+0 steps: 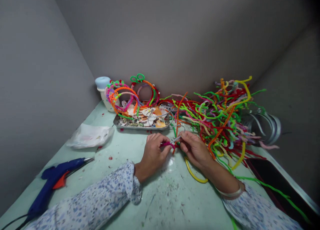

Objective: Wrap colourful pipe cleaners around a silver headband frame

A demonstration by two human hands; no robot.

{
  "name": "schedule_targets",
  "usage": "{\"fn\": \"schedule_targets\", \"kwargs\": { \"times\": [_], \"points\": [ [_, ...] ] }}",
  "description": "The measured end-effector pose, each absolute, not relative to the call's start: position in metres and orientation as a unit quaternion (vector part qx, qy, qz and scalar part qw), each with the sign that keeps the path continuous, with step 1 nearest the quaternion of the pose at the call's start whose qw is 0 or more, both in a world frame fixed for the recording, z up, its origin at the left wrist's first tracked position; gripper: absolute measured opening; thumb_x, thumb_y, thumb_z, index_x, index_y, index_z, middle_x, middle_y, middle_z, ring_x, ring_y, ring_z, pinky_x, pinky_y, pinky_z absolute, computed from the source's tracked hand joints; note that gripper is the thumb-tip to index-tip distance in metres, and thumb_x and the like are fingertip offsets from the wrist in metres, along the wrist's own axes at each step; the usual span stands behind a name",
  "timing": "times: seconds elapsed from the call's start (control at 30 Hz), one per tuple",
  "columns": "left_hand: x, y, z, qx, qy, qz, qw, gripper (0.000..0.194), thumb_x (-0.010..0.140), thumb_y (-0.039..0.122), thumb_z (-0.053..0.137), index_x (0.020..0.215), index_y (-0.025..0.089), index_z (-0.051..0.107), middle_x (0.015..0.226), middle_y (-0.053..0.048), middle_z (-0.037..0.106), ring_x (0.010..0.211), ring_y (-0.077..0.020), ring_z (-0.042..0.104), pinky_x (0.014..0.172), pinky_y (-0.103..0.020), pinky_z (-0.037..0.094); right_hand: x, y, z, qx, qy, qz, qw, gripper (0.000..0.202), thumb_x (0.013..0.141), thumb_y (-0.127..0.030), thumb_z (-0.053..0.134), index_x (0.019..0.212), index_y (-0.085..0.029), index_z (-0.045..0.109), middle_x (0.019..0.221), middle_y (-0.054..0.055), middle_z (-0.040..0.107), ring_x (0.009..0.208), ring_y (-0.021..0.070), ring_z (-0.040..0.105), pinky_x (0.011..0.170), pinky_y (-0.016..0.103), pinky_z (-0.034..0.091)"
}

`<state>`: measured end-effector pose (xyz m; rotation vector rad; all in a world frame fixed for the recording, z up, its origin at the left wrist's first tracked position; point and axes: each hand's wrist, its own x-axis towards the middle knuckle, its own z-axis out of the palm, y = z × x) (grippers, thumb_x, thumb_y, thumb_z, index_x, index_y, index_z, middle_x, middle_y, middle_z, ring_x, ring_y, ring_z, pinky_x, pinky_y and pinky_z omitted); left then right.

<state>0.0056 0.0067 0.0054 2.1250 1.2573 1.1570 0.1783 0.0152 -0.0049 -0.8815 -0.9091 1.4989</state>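
Near the middle of the table, my left hand [155,153] pinches a short magenta pipe cleaner [166,144] between thumb and fingers. Just to its right, my right hand [196,148] is closed on a thin silvery metal tool [176,139], whose tip meets the magenta piece. Whether the tool is scissors or tweezers is unclear. An orange piece hangs below the tip. A yellow pipe cleaner [193,174] curves on the table under my right wrist.
A metal tray [137,127] of shells stands behind, with colourful hoops [125,90] on it. At left are a white-blue bottle [107,98], a plastic bag [90,136] and a blue glue gun [53,176]. Piled pipe cleaners [222,113], silver bands [273,126] and a dark phone-like slab [280,190] lie right.
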Motion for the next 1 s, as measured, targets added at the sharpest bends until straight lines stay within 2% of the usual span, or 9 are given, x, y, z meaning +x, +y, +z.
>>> {"fn": "schedule_targets", "kwargs": {
  "times": [0.5, 1.0],
  "points": [
    [0.0048, 0.0046, 0.0073, 0.760, 0.446, 0.428, 0.201, 0.007, 0.087, 0.024, 0.061, 0.081, 0.020, 0.061, 0.080, -0.001, 0.064, 0.081, -0.0188, 0.056, 0.080, -0.035, 0.039, 0.1780, 0.0148, -0.0033, -0.370, -0.383, 0.636, 0.559, 0.024, 0.077, -0.040, 0.074, 0.070, -0.019, 0.063, 0.066, -0.002, 0.060, 0.044, 0.0051, 0.038, 0.043, 0.024, 0.024],
    [0.0044, 0.0026, 0.0066, 0.761, 0.453, 0.430, 0.176, 0.010, 0.089, 0.025, 0.056, 0.081, 0.019, 0.059, 0.080, -0.003, 0.062, 0.081, -0.0193, 0.055, 0.081, -0.036, 0.038, 0.1776, 0.0142, -0.0028, -0.378, -0.383, 0.638, 0.551, 0.025, 0.076, -0.042, 0.075, 0.069, -0.021, 0.062, 0.069, -0.001, 0.061, 0.045, 0.0066, 0.037, 0.044, 0.026, 0.023]
  ]
}}
